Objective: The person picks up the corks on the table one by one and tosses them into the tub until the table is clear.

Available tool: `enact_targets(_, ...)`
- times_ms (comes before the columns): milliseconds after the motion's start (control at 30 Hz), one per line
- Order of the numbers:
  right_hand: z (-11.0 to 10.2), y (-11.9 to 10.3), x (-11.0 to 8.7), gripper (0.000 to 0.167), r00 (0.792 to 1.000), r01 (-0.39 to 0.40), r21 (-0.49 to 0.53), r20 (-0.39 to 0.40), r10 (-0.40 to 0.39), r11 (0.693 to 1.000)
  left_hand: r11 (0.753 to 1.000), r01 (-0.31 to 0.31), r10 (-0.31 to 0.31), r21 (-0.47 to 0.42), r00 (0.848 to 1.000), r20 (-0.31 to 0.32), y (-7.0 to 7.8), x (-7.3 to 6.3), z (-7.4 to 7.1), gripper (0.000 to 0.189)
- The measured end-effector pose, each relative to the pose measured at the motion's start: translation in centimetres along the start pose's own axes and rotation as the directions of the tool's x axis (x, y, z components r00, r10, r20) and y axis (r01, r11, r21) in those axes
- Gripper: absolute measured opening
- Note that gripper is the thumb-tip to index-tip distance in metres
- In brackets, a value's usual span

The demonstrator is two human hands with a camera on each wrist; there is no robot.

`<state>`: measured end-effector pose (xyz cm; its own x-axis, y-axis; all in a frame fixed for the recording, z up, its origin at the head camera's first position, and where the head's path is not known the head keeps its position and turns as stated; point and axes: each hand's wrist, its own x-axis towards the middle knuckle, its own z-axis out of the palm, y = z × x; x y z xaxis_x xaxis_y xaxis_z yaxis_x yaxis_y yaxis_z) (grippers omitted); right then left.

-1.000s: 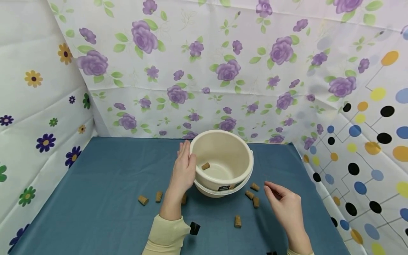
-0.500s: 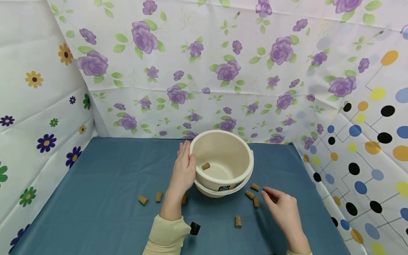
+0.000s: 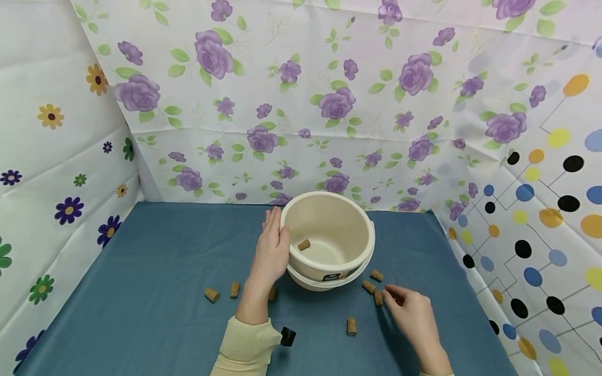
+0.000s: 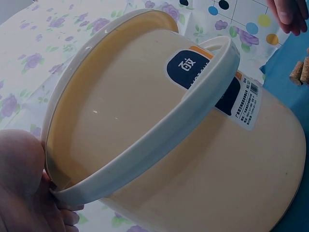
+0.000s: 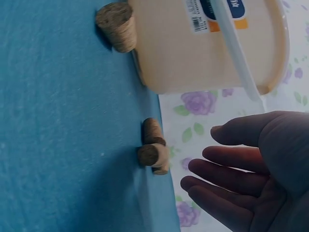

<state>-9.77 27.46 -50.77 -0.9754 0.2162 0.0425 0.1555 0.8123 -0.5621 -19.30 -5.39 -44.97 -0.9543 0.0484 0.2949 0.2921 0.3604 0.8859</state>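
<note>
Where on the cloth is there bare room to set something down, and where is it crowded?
The widest bare patch of cloth lies between the daisy curtain and the two left corks. Another lies between the right hand and the dotted curtain. It is crowded at the near right of the bucket, where three corks cluster by the right hand.

On your bucket, a dark blue label bears a white logo and Latin letters you can't make out in full, as the handle crosses them. Next to it, you see a white sticker with a barcode and unreadably small Chinese print.
</note>
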Motion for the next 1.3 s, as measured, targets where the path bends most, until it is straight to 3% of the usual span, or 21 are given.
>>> enact_targets(400, 1.1, 0.7, 0.2, 0.032, 0.997, -0.065, -0.046, 0.045, 0.067, 0.997, 1.000, 0.010, -0.010, 0.003, 1.000, 0.008, 0.1, 0.0, 0.0, 0.059)
enact_targets(1300, 2.1, 0.8, 0.4, 0.032, 0.997, -0.062, -0.143, 0.031, 0.067, 0.988, 1.000, 0.003, -0.003, -0.009, 1.000, 0.015, 0.2, -0.1, 0.0, 0.058)
